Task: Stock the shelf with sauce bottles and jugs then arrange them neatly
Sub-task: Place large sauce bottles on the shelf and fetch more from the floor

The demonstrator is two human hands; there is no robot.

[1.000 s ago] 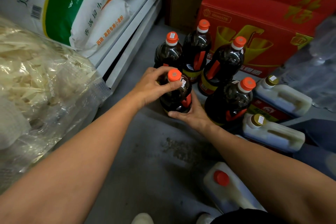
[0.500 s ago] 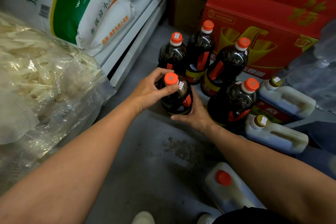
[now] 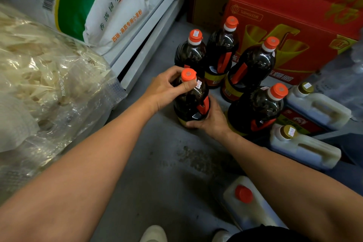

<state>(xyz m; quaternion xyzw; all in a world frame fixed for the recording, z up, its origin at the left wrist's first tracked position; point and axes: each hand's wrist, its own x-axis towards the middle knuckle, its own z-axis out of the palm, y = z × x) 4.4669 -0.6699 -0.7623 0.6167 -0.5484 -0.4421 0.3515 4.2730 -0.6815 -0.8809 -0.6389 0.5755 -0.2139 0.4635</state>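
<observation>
On the floor, dark orange-capped bottle point(image 3: 191, 100) upright.

My left hand point(image 3: 165, 90) curls around a bottle's neck; my right hand point(image 3: 211, 119) cups its base, both arms outstretched.

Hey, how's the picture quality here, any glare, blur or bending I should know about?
Head view: dim, soft light; small glints on the dark sauce bottles and sheen on the clear plastic bag. Wide-angle bending curves the shelf edge and stretches both forearms. The left hand and right hand on the held bottle look sharp; the corners are soft.
</observation>
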